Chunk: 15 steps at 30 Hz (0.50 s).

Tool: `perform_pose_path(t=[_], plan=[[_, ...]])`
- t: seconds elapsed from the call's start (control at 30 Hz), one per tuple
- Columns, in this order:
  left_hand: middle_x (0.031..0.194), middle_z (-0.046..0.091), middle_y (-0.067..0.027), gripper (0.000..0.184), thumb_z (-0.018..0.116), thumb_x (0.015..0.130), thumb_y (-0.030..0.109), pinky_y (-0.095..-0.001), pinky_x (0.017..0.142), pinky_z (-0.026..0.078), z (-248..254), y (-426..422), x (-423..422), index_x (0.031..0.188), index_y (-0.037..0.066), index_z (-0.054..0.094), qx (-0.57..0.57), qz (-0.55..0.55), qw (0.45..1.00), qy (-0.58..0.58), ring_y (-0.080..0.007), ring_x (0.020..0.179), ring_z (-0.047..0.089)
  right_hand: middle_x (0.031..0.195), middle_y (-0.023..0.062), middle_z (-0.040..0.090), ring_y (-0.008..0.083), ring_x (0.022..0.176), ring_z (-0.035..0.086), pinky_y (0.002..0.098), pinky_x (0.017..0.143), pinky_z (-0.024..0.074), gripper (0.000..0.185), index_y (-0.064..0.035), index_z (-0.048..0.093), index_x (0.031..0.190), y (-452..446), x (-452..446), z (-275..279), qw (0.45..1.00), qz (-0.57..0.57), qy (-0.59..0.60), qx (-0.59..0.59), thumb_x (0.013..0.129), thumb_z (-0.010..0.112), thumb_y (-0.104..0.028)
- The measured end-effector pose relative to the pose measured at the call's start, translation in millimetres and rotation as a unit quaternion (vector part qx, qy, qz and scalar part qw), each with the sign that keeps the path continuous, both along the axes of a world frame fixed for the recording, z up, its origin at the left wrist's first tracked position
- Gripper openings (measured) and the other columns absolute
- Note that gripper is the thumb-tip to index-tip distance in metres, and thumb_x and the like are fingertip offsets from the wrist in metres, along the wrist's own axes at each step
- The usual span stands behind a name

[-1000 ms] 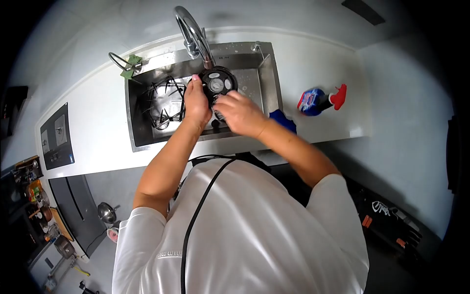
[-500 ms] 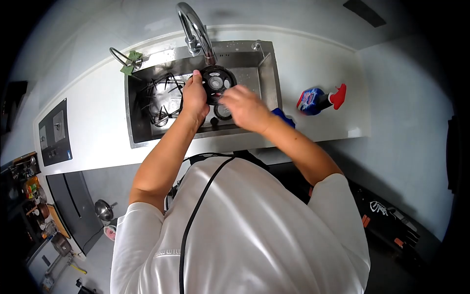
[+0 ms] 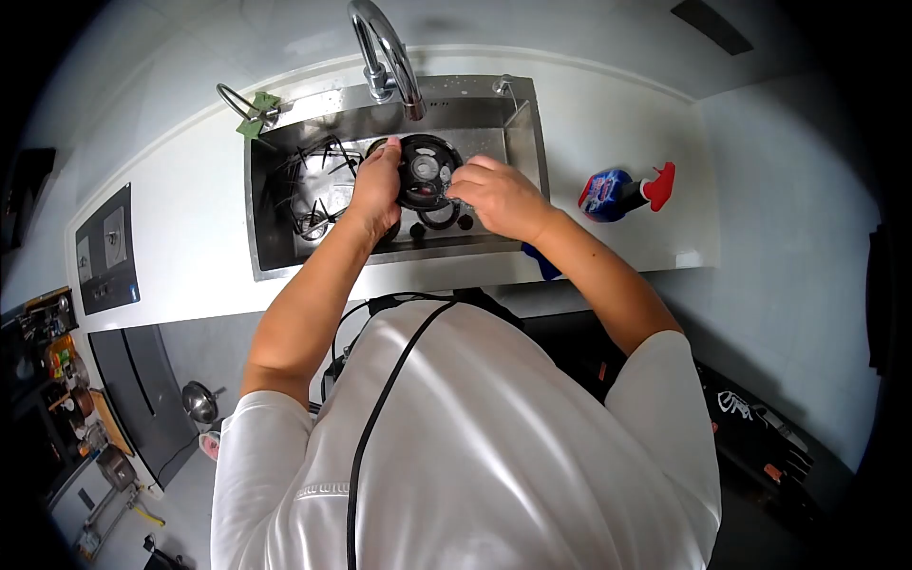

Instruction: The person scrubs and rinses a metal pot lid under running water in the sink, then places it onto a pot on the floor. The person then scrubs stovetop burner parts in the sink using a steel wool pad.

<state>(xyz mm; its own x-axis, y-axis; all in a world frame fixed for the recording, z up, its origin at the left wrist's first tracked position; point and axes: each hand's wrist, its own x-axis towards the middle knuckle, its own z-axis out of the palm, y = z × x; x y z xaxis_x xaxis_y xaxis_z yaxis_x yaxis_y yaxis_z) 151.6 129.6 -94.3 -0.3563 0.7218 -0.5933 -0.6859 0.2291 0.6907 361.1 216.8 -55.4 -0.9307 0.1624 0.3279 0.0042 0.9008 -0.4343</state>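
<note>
My left hand (image 3: 378, 188) grips the left edge of a round black stove burner plate (image 3: 414, 173) with pale openings in its middle, thumb on top. The plate is held tilted over the sink, below the faucet (image 3: 414, 106). At the plate's lower right edge is my right hand (image 3: 498, 198), fingers bent together; whatever they pinch is too small to make out. Beneath the hands, a ring-shaped burner part (image 3: 439, 217) and small dark round pieces lie in the sink. Black wire pan supports (image 3: 321, 217) lie in the sink's left part.
The steel sink (image 3: 527, 133) is set in a white counter (image 3: 190, 237). A blue spray bottle (image 3: 608, 195) with a red trigger lies to the right. A blue cloth-like thing (image 3: 541, 261) is at the front edge. A green cloth (image 3: 259, 114) hangs on a small tap at the left.
My right hand has moved to the right, out from the plate's middle to its edge. The left hand keeps its hold, and the plate sits slightly lower, apart from the faucet tip.
</note>
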Motion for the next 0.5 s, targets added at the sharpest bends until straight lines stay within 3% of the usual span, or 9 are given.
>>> perform_pose_path(t=[0.17,0.2,0.33,0.43,0.5], plan=[[0.105,0.072,-0.013,0.038,0.05,0.11,0.037,-0.0437,0.07,0.063,8,11,-17,0.114,0.001,0.064,-0.026,-0.088,0.991,-0.102,-0.0261,0.086,0.072,0.106,0.0081,0.065,0.0302,0.1,0.061,0.0402,0.088,0.0545,0.027,-0.0035,0.07,0.105,-8,-3,7,0.999,0.013,0.02,0.036,0.078,0.065,-0.002],[0.104,0.073,-0.0136,0.04,0.05,0.11,0.038,-0.0439,0.078,0.062,5,12,-17,0.113,0.001,0.064,-0.023,-0.1,0.988,-0.119,-0.0263,0.09,0.072,0.105,0.0084,0.064,0.0301,0.099,0.061,0.04,0.088,0.0545,0.026,-0.0036,0.07,0.104,-11,-3,-1,0.999,0.004,0.014,0.044,0.078,0.065,-0.003],[0.109,0.071,-0.0124,0.045,0.048,0.111,0.043,-0.0391,0.087,0.058,-9,9,18,0.121,0.001,0.061,0.117,0.033,0.99,-0.07,-0.0243,0.097,0.07,0.101,0.0089,0.063,0.0291,0.094,0.061,0.0383,0.086,0.0544,0.023,-0.0032,0.069,0.102,-28,-18,-12,0.995,-0.041,0.019,0.091,0.08,0.065,-0.01],[0.112,0.072,-0.0147,0.052,0.039,0.112,0.047,-0.0428,0.094,0.056,3,-3,39,0.124,0.002,0.062,0.1,0.062,0.991,-0.069,-0.0283,0.1,0.07,0.101,0.0087,0.063,0.0286,0.094,0.061,0.0379,0.087,0.0539,0.023,-0.0028,0.069,0.102,-44,-38,-17,0.993,-0.082,0.037,0.075,0.081,0.063,-0.011],[0.114,0.071,-0.0149,0.054,0.034,0.113,0.047,-0.0424,0.092,0.057,2,-9,35,0.124,0.001,0.061,0.112,0.058,0.988,-0.087,-0.028,0.1,0.07,0.105,0.0087,0.064,0.0289,0.096,0.061,0.0386,0.089,0.0538,0.026,-0.0026,0.07,0.104,-45,-38,-17,0.995,-0.069,0.04,0.061,0.08,0.063,-0.01]])
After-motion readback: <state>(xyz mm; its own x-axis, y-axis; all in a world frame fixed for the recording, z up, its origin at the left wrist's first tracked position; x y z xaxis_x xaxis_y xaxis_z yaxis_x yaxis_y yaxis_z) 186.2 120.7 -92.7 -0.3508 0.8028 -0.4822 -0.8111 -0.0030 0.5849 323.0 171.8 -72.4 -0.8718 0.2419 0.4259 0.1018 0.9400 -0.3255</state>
